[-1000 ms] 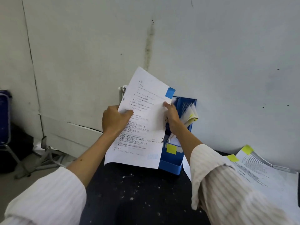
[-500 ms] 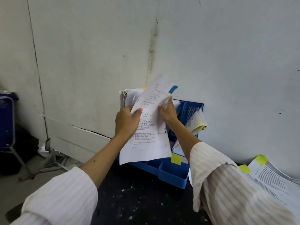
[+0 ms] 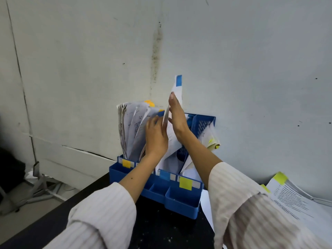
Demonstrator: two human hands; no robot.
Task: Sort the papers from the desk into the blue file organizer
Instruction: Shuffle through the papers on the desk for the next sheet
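The sheet [image 3: 173, 133] with the blue tab stands upright, going down edge-first into the organizer [image 3: 181, 202], into the slot behind the blue label. The right hand [image 3: 177, 117] lies flat along its right face, fingers straight; the left hand [image 3: 155, 136], fingers flat too, presses the curling filed papers [image 3: 132, 126] away to the left. Best now: keep that gap wide, keep the thin, floppy sheet vertical and slide it down so it doesn't buckle. The organizer is rigid slotted plastic. More papers [image 3: 294, 200] wait on the dark, speckled worktop [image 3: 161, 229], right.
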